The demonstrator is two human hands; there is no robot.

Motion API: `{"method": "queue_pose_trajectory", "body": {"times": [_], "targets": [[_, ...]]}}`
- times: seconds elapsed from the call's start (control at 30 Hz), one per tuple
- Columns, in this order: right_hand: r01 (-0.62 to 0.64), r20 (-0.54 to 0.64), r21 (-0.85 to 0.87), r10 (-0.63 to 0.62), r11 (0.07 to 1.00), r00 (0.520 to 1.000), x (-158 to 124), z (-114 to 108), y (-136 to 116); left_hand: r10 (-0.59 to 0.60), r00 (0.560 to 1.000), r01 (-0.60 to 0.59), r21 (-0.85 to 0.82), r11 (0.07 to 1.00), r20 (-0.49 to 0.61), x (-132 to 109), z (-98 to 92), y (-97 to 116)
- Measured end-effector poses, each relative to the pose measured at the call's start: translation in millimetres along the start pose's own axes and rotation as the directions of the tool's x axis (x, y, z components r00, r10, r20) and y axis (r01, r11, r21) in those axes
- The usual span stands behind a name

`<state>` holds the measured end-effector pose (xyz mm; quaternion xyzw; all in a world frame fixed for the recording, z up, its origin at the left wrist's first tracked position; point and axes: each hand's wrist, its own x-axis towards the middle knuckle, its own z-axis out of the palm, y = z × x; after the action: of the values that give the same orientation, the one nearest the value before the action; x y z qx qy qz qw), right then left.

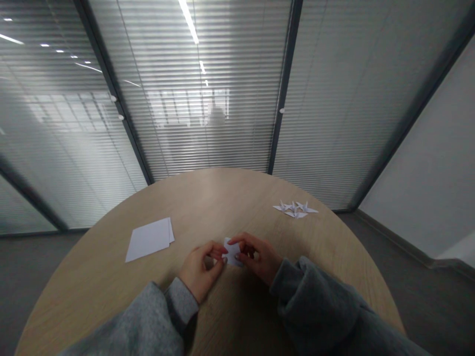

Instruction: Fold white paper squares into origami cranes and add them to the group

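Presently, I record both hands held close together over the near part of a round light-wood surface (218, 200). A small white paper piece (233, 252) sits between them, raised just above the surface, with much of it hidden by my fingers. My left hand (200, 269) is narrowed, its fingertips (218, 252) pinching the paper's left side. My right hand (258, 257) is likewise narrowed, its fingers (243, 241) gripping the paper from the right and over its top edge. I cannot determine the paper's exact fold state from this view. A stack of white paper sheets (149, 239), slightly offset at one edge, lies on the surface to the left of my hands. A cluster of white origami cranes (295, 208) stands farther out to the right. A light grey sleeve (148, 321) covers my left arm, and a darker grey sleeve (315, 301) covers my right.
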<state>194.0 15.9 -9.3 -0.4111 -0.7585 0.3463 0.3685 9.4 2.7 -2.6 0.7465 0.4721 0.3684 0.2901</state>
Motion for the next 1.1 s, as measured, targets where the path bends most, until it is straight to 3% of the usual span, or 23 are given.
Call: {"method": "queue_pose_trajectory", "body": {"times": [0.23, 0.7, 1.1], "targets": [[-0.065, 0.017, 0.095, 0.063, 0.993, 0.998, 1, 1, -5, -0.018, 1.000, 0.015, -0.137, 0.990, -0.017, 3, 1.1, -5], [-0.100, 0.037, 0.352, 0.093, 0.931, 0.995, 0, 3, -3, -0.086, 0.991, 0.057, -0.253, 0.966, -0.106, 5, -2.3, -2], [-0.113, 0.045, 0.474, 0.104, 0.873, 0.994, 0, 5, -2, -0.090, 0.993, 0.041, -0.511, 0.859, -0.072, 5, 2.2, -12]]}}
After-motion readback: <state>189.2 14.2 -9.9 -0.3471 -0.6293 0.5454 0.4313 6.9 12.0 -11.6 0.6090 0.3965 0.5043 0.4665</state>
